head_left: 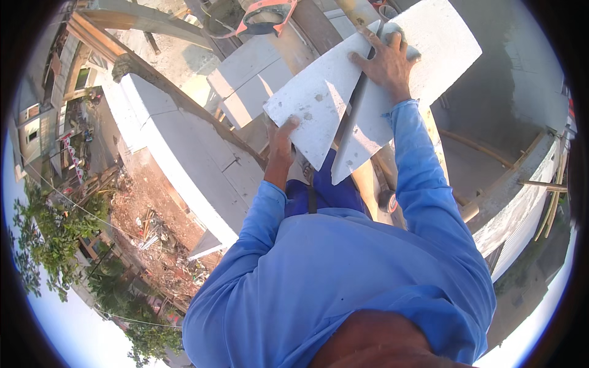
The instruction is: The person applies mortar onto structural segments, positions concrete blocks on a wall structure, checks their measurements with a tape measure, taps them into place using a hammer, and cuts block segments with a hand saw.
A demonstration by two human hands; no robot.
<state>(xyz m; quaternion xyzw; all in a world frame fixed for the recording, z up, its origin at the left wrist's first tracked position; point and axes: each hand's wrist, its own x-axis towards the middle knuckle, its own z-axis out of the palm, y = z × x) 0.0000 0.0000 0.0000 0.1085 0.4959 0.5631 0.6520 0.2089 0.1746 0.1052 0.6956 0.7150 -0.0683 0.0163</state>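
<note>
A white, pitted, wedge-shaped slab of block material (316, 92) is lying in the upper middle of the frame, its point facing down. A second white wedge-shaped slab (438, 46) is sitting just to its right, reaching toward the upper right, and a dark narrow gap is running between them. The left hand (280, 144) is gripping the lower left edge of the first slab, thumb on top; its fingers are disappearing underneath. The right hand (389, 67) is spreading its fingers flat across the gap, touching both slabs. Together the slabs are covering much of the brown wooden planks (368, 190) below and partly hiding a foot (302, 167) in the centre.

Above, near the top edge, an orange-and-black frame (268, 15) is lying beside a dark round bucket (221, 17); the glare is poor there, so the frame may be a saw handle. Pale rectangular blocks (251, 76) are resting left of the slabs. Farther left, a long brown timber beam (184, 101) is slanting in front of a white block wall (178, 159). Reddish rubble (156, 227) and leafy green trees (49, 230) are filling the lower left; a grey concrete surface (521, 80) is stretching across the upper right.
</note>
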